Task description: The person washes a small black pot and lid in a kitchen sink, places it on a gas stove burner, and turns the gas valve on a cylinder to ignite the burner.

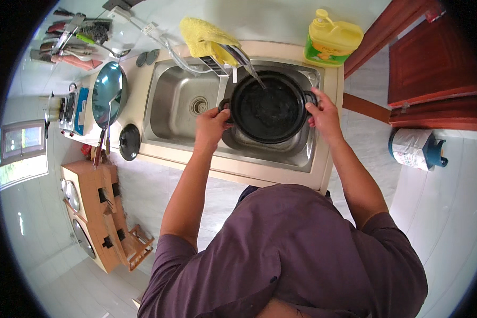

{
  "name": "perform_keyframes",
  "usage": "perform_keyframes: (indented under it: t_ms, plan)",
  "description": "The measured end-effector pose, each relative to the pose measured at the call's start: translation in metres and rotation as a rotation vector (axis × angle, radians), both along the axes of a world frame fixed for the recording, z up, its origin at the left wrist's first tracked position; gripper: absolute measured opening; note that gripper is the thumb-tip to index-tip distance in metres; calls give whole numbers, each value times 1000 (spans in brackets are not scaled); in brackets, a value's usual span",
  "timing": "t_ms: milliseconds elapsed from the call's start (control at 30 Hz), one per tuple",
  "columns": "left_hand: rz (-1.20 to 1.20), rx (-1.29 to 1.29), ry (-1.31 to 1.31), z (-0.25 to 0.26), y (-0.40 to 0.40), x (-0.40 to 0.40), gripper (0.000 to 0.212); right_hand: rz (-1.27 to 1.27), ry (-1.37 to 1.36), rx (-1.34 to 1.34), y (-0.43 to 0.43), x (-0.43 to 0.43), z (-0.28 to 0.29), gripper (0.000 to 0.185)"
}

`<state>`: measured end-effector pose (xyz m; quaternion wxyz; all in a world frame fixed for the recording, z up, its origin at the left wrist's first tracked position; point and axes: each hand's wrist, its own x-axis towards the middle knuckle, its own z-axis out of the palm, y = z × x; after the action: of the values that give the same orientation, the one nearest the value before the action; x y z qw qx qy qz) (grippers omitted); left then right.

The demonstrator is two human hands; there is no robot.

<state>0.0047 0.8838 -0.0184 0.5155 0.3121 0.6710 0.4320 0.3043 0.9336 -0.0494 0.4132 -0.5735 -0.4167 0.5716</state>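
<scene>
A black two-handled pot [268,107] is held over the right basin of a stainless steel double sink [298,161]. My left hand [212,129] grips its left loop handle, and my right hand [322,113] grips the right one. Water runs from the faucet [244,61] into the pot. A yellow cloth [206,35] is draped over the faucet. The left basin [175,103] shows its drain strainer. Behind the sink's right corner stands a yellow soap jug [333,37] with a pump.
Left of the sink are a black lid [129,142], a wok [108,93] with a utensil lying across it, and a stove [77,111] beyond. Knives and utensils hang at the upper left wall. A reddish wooden door [433,67] is at the right; a wooden cabinet [89,175] stands lower left.
</scene>
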Motion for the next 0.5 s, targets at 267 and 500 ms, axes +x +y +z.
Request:
perform_keyframes:
  t_ms: [267,500]
  plan:
    - [-169,-90,376,38,25,-23,26,60,10,-290,-37,-33,-19,45]
    - [-302,-75,709,53,48,-18,34,-27,319,-672,-66,-58,-34,37]
